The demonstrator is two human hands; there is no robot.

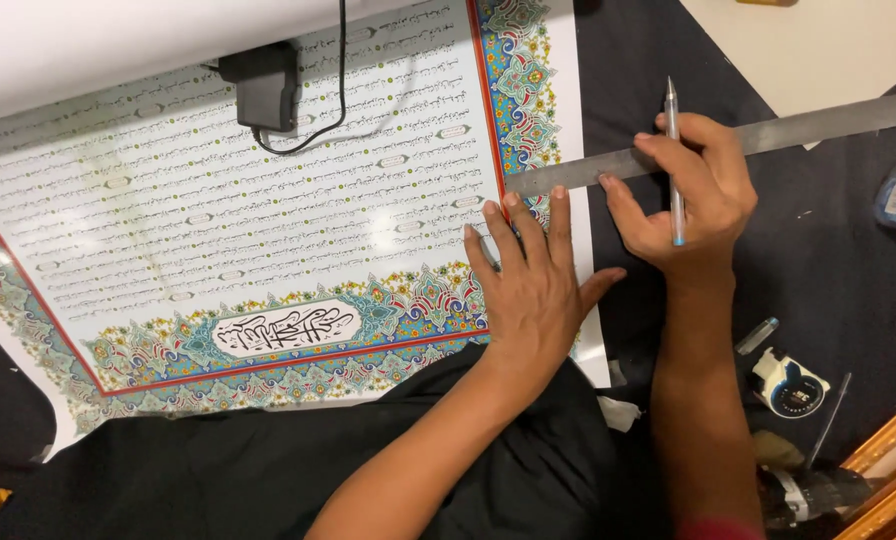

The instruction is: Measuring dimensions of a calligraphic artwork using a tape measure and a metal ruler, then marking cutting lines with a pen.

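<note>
**Hands steady a steel ruler at the poster's ornate edge**

The left hand lies flat, fingers spread narrowly, on the lower right corner of a large printed calligraphy poster, pressing the glossy sheet down over its floral border. Its fingertips touch the near end of a long metal ruler, which runs diagonally from the poster's right border up and off towards the right. The right hand rests on the ruler's middle, fingers curled down on the steel while holding a slim craft knife upright between thumb and forefinger, its tip pointing away from the person. A black power adapter with its cable weighs on the poster's upper part, just below the curled-up white roll. Beside the right forearm, on the dark cloth surface, lie a small tape dispenser and a pen-like cap.

The ruler looks lightly held and sits askew to the printed border; it could slide on the slick sheet, and the blade might then wander into the ornament or towards the left fingertips.
</note>
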